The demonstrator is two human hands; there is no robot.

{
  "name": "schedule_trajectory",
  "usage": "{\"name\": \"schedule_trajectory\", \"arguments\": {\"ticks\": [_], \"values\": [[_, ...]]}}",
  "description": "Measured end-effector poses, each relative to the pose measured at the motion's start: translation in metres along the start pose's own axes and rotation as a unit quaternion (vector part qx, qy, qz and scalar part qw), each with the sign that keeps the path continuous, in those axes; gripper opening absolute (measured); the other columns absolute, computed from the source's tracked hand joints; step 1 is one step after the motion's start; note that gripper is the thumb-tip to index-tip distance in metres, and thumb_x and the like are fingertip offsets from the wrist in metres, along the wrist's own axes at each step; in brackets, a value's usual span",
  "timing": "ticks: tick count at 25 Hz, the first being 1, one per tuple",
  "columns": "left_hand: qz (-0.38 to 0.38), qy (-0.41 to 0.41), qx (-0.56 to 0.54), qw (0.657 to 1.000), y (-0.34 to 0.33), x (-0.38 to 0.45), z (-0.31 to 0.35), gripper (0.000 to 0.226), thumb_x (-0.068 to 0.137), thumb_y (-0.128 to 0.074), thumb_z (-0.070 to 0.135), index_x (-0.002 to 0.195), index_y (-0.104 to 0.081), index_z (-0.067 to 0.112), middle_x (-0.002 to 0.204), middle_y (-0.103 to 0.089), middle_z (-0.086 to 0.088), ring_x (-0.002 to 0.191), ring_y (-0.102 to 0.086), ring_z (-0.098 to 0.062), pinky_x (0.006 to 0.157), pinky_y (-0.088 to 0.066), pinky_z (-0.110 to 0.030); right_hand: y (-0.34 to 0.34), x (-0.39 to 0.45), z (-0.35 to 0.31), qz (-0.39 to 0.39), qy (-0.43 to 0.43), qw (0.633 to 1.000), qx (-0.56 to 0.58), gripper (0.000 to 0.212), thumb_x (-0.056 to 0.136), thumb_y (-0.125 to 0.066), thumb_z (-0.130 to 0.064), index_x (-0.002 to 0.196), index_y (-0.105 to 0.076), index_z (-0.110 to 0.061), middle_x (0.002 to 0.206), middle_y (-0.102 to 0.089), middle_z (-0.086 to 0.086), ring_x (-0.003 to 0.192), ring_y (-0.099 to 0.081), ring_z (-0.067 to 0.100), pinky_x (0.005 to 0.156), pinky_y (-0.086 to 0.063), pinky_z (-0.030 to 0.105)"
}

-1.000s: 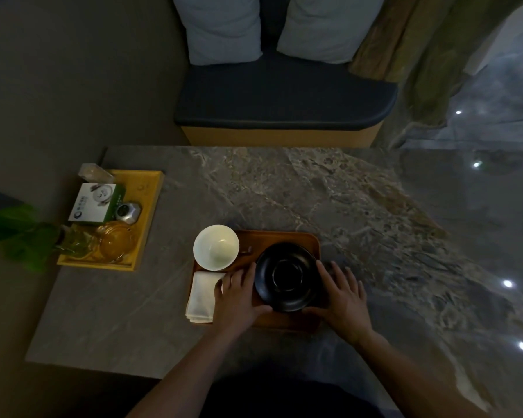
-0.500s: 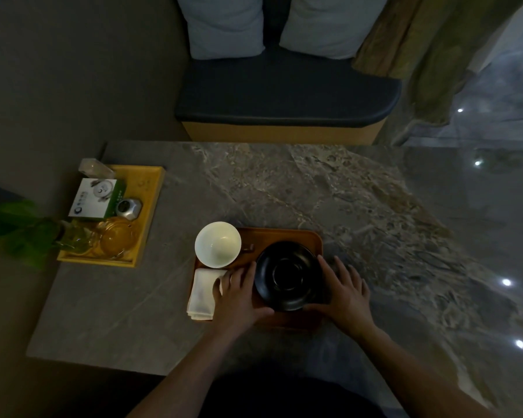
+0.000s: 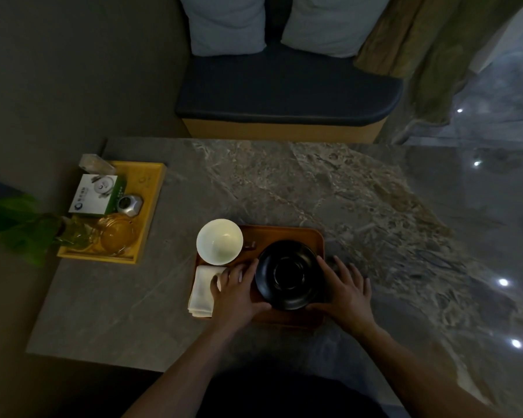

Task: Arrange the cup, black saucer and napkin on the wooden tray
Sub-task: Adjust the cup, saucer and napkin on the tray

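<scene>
A grey marble worktop [image 3: 284,182] lies before you. Near its front edge sits the wooden tray [image 3: 287,233]. On the tray's right half rests the black saucer [image 3: 287,274], cradled on both sides: your left hand [image 3: 234,292] and right hand [image 3: 344,292] each have a grip on its rim. The white cup [image 3: 219,241] stands at the tray's far left corner; the folded napkin [image 3: 203,289] lies in front of it, partly under your left fingers. You seem to be seating the saucer. Next, probably release it, then square the napkin.
</scene>
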State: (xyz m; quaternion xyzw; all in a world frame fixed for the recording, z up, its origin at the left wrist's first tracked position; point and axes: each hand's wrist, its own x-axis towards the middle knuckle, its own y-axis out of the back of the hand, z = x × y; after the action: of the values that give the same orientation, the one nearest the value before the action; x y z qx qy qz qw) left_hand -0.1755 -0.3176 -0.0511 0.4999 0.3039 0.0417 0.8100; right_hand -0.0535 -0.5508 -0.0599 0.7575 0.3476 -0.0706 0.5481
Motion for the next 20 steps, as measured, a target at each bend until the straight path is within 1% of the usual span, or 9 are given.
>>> {"name": "schedule_trajectory", "arguments": {"ticks": [8, 14, 20], "values": [[-0.006, -0.001, 0.000, 1.000, 0.0053, 0.0002, 0.0005, 0.106, 0.070, -0.070, 0.064, 0.151, -0.005, 0.045, 0.154, -0.025, 0.006, 0.144, -0.017, -0.025, 0.117, -0.010, -0.056, -0.0065, -0.0041, -0.0034, 0.016, -0.013, 1.000, 0.005, 0.109, 0.062, -0.067, -0.075, 0.146, 0.001, -0.057, 0.164, -0.010, -0.003, 0.149, 0.000, 0.029, 0.115, -0.007, 0.064], [-0.012, 0.003, -0.009, 1.000, 0.0027, -0.0001, 0.0007, 0.110, 0.067, -0.068, 0.070, 0.151, -0.003, 0.044, 0.155, -0.022, 0.005, 0.145, -0.014, -0.025, 0.117, -0.007, -0.057, -0.0018, -0.0032, -0.0034, 0.003, -0.011, 1.000, 0.000, 0.112, 0.061, -0.066, -0.078, 0.141, 0.011, -0.062, 0.164, -0.007, -0.002, 0.149, 0.001, 0.030, 0.114, -0.009, 0.065], [-0.008, 0.010, -0.007, 1.000, -0.0004, 0.0013, -0.0011, 0.109, 0.065, -0.068, 0.071, 0.150, -0.004, 0.047, 0.154, -0.026, 0.006, 0.144, -0.018, -0.025, 0.117, -0.010, -0.059, -0.0052, -0.0041, -0.0032, 0.004, -0.012, 1.000, 0.013, 0.109, 0.064, -0.066, -0.076, 0.141, 0.009, -0.063, 0.164, -0.006, -0.003, 0.149, 0.003, 0.030, 0.115, -0.005, 0.064]]}}
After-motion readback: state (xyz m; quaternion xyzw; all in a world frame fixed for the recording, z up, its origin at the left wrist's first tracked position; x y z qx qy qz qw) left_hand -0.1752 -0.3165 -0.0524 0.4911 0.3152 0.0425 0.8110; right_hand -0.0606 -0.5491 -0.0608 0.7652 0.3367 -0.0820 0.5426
